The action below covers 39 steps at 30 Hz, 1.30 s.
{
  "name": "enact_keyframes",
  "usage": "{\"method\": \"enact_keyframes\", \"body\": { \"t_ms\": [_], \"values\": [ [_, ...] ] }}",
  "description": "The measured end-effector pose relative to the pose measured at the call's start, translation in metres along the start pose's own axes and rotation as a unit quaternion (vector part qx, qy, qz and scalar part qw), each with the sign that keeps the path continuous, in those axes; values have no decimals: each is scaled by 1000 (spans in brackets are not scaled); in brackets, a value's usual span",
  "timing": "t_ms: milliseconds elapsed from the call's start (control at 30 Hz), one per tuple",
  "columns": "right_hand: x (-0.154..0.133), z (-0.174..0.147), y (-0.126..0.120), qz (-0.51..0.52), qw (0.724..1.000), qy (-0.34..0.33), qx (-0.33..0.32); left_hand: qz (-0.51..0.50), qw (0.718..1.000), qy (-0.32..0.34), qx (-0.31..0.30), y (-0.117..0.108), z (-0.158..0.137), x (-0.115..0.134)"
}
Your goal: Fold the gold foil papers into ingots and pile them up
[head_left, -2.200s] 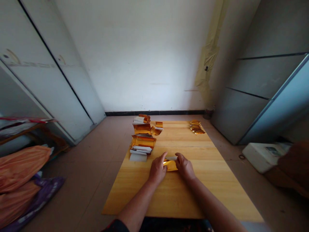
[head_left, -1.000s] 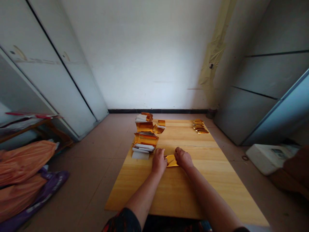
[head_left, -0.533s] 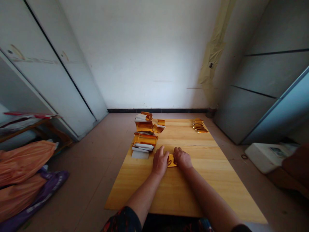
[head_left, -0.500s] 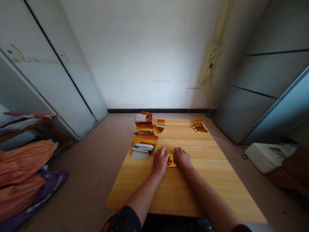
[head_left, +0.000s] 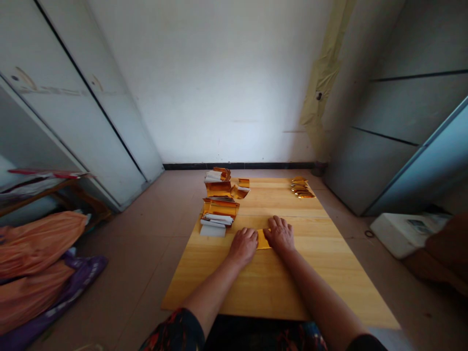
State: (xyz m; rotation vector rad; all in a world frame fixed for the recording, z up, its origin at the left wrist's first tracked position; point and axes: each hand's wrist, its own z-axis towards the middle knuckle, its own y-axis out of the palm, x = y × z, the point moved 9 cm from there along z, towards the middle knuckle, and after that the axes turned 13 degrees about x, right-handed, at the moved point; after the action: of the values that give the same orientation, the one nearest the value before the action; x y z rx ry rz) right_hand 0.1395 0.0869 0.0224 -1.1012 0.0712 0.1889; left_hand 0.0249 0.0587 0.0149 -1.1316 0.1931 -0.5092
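A small sheet of gold foil paper (head_left: 262, 240) lies on the wooden table top (head_left: 310, 273) between my hands. My left hand (head_left: 243, 247) is closed at the sheet's left edge, with its fingers curled together and the thumb hidden. At the right edge, my right hand (head_left: 282, 236) is closed over the paper, hiding that side. Stacks of gold foil sheets (head_left: 221, 208) with white backs stand near the table's left edge. Several folded gold foil pieces (head_left: 302, 187) lie in a row at the far right corner.
Further foil sheets (head_left: 218, 189) sit at the far left of the table. A pale cabinet (head_left: 84, 107) stands left and a grey cabinet (head_left: 387, 122) right. Orange cloth (head_left: 40, 243) lies at left. A white box (head_left: 393, 236) is on the floor at right.
My hands have moved slightly apart, showing more of the gold foil paper between them. The paper now looks flatter. My left hand's fingers have curled in.
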Motion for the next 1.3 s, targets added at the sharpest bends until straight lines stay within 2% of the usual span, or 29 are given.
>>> {"method": "enact_keyframes", "body": {
  "t_ms": [100,167,233,300,400,500,600,733,967,1133,1300],
  "values": [
    [14,-1,-1,34,999,29,-1,-11,1000,-2,5,-4,-5,0],
    [18,-1,-11,70,997,30,27,-15,1000,-6,1,-5,-6,-1],
    [10,-3,-27,131,989,5,71,-17,1000,-7,-2,-6,-6,-1],
    [-4,-6,-37,211,973,-25,88,-17,1000,-4,-1,-7,-6,0],
    [-25,-14,-28,288,957,-23,11,-15,1000,-4,-4,-8,-6,1],
    [-35,-25,-7,248,965,-6,-82,-11,1000,-9,-11,-8,-7,-1],
    [-31,-31,2,205,971,9,-122,-16,1000,-10,-21,-9,-9,-6],
    [-28,-31,4,220,965,2,-143,-35,998,0,-55,-7,-12,-14],
    [-27,-29,6,218,963,35,-153,-67,989,39,-127,4,-15,-22],
    [-29,-30,1,172,969,67,-163,-65,985,48,-151,8,-16,-22],
    [-34,-29,-5,139,974,68,-163,-59,985,45,-157,5,-16,-20]
  ]
}}
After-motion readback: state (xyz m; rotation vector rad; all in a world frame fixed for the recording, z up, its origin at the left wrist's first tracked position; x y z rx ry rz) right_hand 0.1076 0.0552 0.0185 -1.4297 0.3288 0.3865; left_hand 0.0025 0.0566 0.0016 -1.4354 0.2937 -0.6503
